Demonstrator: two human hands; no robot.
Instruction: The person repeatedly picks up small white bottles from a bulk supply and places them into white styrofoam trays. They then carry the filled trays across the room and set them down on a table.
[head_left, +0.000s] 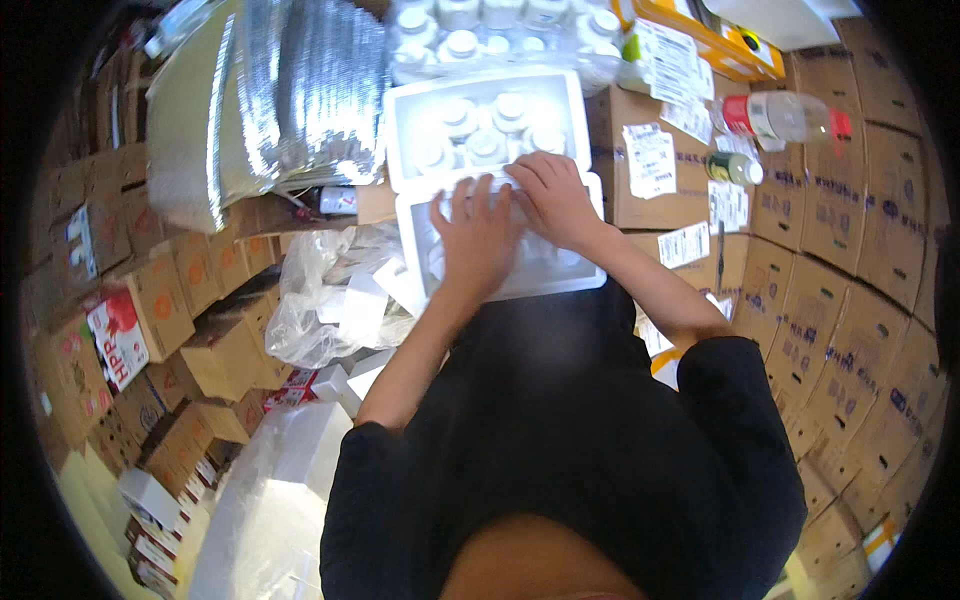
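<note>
Two white foam boxes stand one behind the other in front of me. The far box (394, 139) holds several white-capped bottles (484, 144). My left hand (480, 236) reaches palm down over the near box (525, 287), its fingers spread and nothing visible in them. Beside it, my right hand (555, 196) lies across the rim between the boxes with its fingers bent. Its fingertips point toward the left hand, and whether they grip anything is hidden. Pale, blurred shapes show inside the near box, mostly covered by my hands.
Behind the boxes are wrapped white bottles (461, 45). Silver insulating foil sheets (315, 97) stand at left, above a clear plastic bag (307, 300). At right, labels (651, 161), a plastic bottle (795, 116) and a small bottle (735, 168) lie on cartons. Stacked cartons (832, 180) line the right.
</note>
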